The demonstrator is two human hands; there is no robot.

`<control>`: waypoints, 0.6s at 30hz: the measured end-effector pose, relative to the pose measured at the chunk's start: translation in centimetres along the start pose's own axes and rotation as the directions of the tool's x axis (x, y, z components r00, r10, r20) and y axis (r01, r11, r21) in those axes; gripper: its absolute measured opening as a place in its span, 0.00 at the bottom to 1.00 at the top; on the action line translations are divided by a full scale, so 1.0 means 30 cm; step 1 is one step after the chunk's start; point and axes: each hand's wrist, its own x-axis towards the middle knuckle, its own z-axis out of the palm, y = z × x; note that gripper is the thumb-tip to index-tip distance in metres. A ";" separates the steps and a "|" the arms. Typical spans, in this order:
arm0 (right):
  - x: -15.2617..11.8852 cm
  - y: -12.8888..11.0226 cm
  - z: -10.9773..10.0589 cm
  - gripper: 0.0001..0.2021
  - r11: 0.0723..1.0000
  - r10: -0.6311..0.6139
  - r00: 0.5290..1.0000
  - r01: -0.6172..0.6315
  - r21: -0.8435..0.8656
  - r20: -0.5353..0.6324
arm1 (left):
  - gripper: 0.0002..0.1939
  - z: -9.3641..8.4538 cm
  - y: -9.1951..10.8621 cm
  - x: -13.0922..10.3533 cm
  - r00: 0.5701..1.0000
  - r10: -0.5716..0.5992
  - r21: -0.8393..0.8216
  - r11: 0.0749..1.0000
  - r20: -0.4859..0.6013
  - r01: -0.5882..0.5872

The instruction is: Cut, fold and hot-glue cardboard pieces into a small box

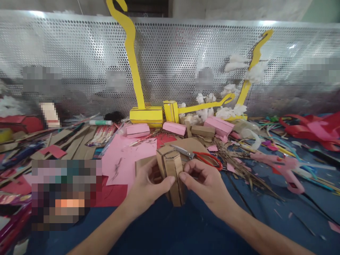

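Observation:
A small brown cardboard box (174, 166) with dark lines along its edges stands tilted between my two hands, above the blue tabletop. My left hand (156, 180) wraps round its left side, thumb pressed on the front face. On the other side, my right hand (203, 180) has its thumb and fingertips pinched at the box's right edge. Just behind the box lie scissors (205, 157) with red-orange handles, on a flat piece of brown cardboard (196, 144). Pink paper sheets (143, 148) spread out to the left of the box.
A pink glue gun (285, 168) with a black cord lies at right, beside a heap of dry twigs (247, 170). Yellow boxes (146, 116) and pink boxes (174, 128) line the back, before a perforated metal screen (170, 63). Cardboard strips (79, 143) clutter the left.

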 end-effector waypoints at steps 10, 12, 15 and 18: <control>0.000 -0.003 0.003 0.12 1.000 0.002 1.000 -0.002 0.011 -0.006 | 0.22 0.002 -0.007 -0.004 0.999 0.003 0.022 1.000 -0.039 -0.002; 0.002 -0.004 0.003 0.11 1.000 0.001 1.000 -0.001 0.009 -0.005 | 0.22 0.002 -0.006 -0.004 0.999 -0.001 0.026 1.000 -0.048 0.002; 0.002 -0.002 0.002 0.11 1.000 -0.001 1.000 0.001 -0.009 -0.010 | 0.22 0.004 -0.006 -0.004 0.999 0.003 0.024 1.000 -0.048 -0.002; 0.000 0.001 0.001 0.11 1.000 0.005 1.000 -0.005 -0.012 -0.019 | 0.22 0.004 -0.010 -0.003 0.999 0.013 0.023 1.000 -0.045 -0.012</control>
